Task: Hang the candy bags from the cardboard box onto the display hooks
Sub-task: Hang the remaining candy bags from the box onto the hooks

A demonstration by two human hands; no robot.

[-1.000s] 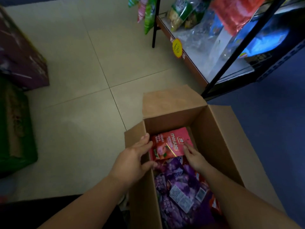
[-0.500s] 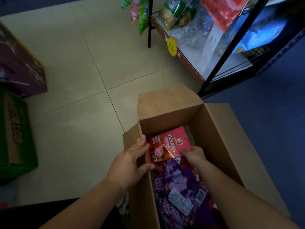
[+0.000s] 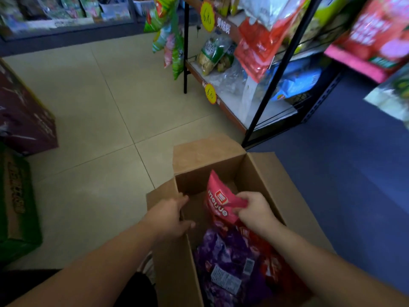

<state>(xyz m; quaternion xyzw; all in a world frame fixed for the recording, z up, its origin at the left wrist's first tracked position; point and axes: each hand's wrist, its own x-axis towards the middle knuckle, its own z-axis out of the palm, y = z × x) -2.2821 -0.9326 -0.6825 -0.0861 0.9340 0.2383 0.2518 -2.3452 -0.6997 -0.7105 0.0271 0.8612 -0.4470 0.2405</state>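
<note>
Open room: pale tile floor (image 3: 99,129) lies wide to the left and ahead of the box; dark blue flooring (image 3: 343,185) runs along the right. The cardboard box (image 3: 261,173) stands on the seam between the two with its flaps up and the far flap leaning outward.

Hands: the left hand (image 3: 170,216) lies over the rim of the box's left wall, fingers and thumb loosely spread into the opening, holding nothing. The right hand (image 3: 254,209) pinches the right edge of a pink candy bag (image 3: 218,196). The bag is stood on end and tilted, in the far half of the box, its top near rim height.

Writing: white letters on the pink bag read roughly "meuue", beside a small red-and-white logo. Two round yellow price tags (image 3: 210,93) on the rack carry a handwritten "6" plus one character. The brown shelf-edge strips have print too small to read.

In the box: purple bags (image 3: 223,251) with a white label panel, and red bags (image 3: 270,262) along the right wall.

Around: the black-framed display rack (image 3: 281,63) stands just beyond the box's far right corner, its lower post close to the flap. Green and pink packets (image 3: 174,47) hang at its left end, a red packet (image 3: 256,47) hangs mid-rack, and a large pink-red pack (image 3: 380,34) is at the far right. A maroon carton (image 3: 24,120) and a green carton (image 3: 15,207) line the left edge.
</note>
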